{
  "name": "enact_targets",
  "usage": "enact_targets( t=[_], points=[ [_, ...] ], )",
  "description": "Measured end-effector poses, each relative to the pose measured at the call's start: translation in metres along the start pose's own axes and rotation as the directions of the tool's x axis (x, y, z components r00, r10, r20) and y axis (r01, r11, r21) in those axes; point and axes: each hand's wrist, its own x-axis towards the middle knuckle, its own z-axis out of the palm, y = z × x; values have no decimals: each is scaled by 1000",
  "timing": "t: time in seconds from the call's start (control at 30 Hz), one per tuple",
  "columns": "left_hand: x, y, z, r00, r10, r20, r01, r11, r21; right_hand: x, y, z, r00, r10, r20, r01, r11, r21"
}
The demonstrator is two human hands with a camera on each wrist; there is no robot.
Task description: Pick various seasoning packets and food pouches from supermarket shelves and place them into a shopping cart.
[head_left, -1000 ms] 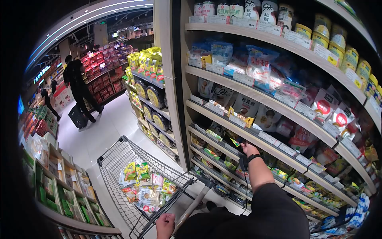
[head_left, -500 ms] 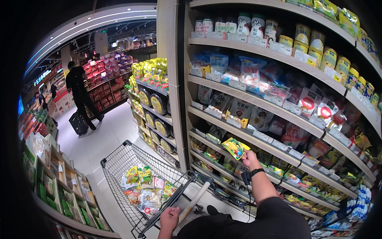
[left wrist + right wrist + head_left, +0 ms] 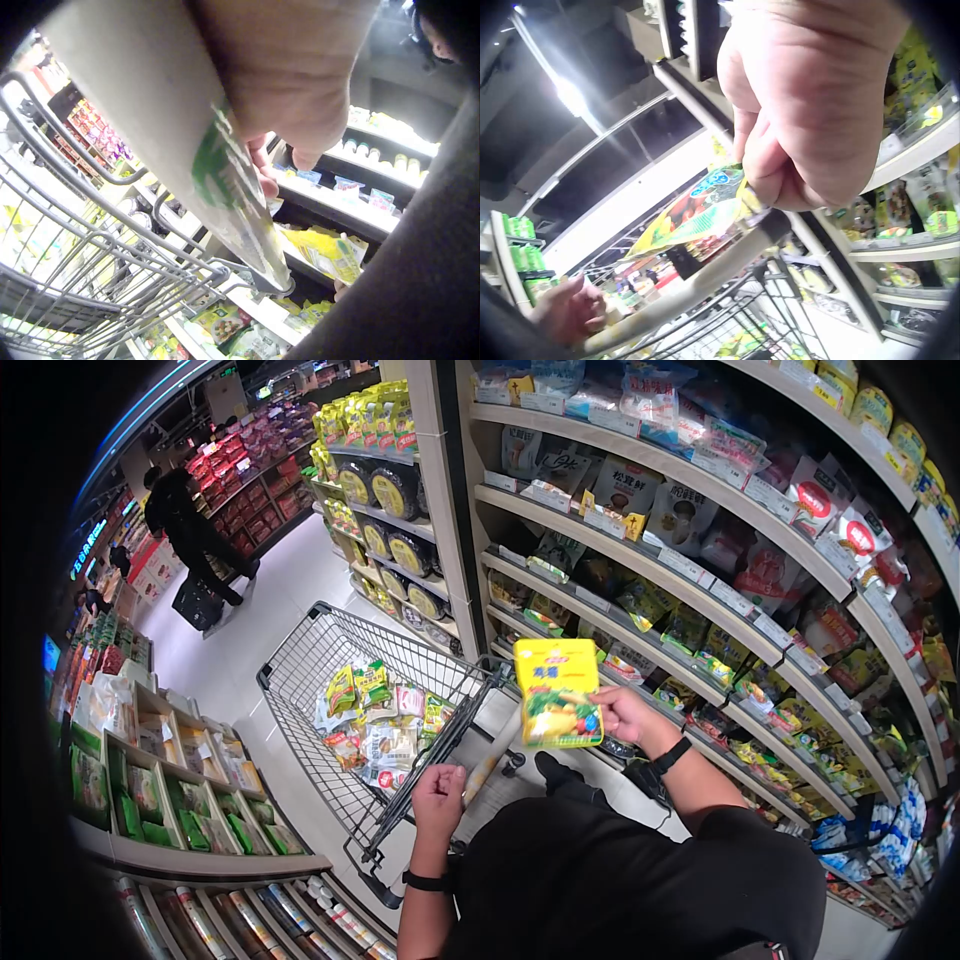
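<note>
In the head view my right hand (image 3: pixel 625 718) pinches the right edge of a yellow packet (image 3: pixel 556 670) with a vegetable picture, held upright over the cart handle's far end. The right wrist view shows that hand (image 3: pixel 802 112) gripping the same packet (image 3: pixel 697 210) above the handle (image 3: pixel 705 283). My left hand (image 3: pixel 438 798) is beside the handle, its fingers loosely curled and holding nothing. Part of the left hand (image 3: pixel 285 82) appears behind the handle (image 3: pixel 150 97) in the left wrist view. Several packets (image 3: pixel 390 745) lie in the wire cart (image 3: pixel 300 705).
Shelves (image 3: pixel 640 435) of bagged goods and cans rise on the right. A lower display (image 3: pixel 160 800) with green packets stands at the left. Up the aisle, a person in black (image 3: pixel 185 525) has a dark suitcase (image 3: pixel 198 603). An end shelf (image 3: pixel 385 550) stands beyond the cart.
My right hand has drawn the yellow packet out from the shelf and towards my body, its printed front now in view. My left hand has moved up slightly. The head view has tilted down.
</note>
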Motion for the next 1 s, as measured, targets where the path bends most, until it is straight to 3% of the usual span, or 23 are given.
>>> enact_targets(
  t=[0.03, 0.1, 0.17, 0.23, 0.3, 0.33, 0.43, 0.47, 0.57, 0.6, 0.73, 0.9, 1.0],
  points=[
    [-3, 1, -2, 999, -18, 31, 17, 999, 30, 10, 11, -20, 973, 54, 224, -48, 998, -35],
    [-3, 8, -2, 996, -11, 90, 5, 998, 63, -7, 36, 47, 995, -93, -27, 84, 968, -236],
    [-5, 3, -4, 966, -33, 256, 54, 996, -77, -9, 42, 73, 992, -89, 87, 119, 892, -437],
    [-10, 39, -5, 894, -86, 440, 141, 986, -94, -5, 41, 89, 970, 86, 227, 31, 883, -468],
    [-13, 63, -4, 890, -40, 454, 60, 998, -29, -6, 44, 116, 942, 147, 301, -19, 921, -390],
    [-11, 63, -6, 879, -15, 476, 77, 991, -112, 2, 51, 118, 941, 129, 312, -1, 925, -381],
    [-14, 66, -14, 922, -34, 385, 158, 942, -295, 13, 56, 130, 941, 82, 329, 59, 917, -395],
    [-16, 65, -14, 936, 12, 351, 117, 932, -344, 13, 60, 133, 942, 71, 329, 73, 912, -404],
    [-25, 73, -22, 945, -81, 316, 204, 904, -377, 14, 68, 139, 949, 18, 316, 180, 789, -587],
    [-25, 59, -25, 951, -44, 305, 160, 918, -364, 14, 72, 140, 944, -15, 329, 224, 760, -609],
    [-33, 78, -26, 964, -150, 221, 218, 920, -326, 13, 76, 140, 945, 79, 316, 165, 721, -673],
    [-27, 61, -33, 950, -95, 296, 188, 935, -302, 14, 80, 146, 926, 156, 344, 167, 650, -742],
    [-27, 62, -32, 945, -132, 300, 215, 940, -264, 16, 87, 142, 931, 192, 312, 125, 633, -764]
  ],
)
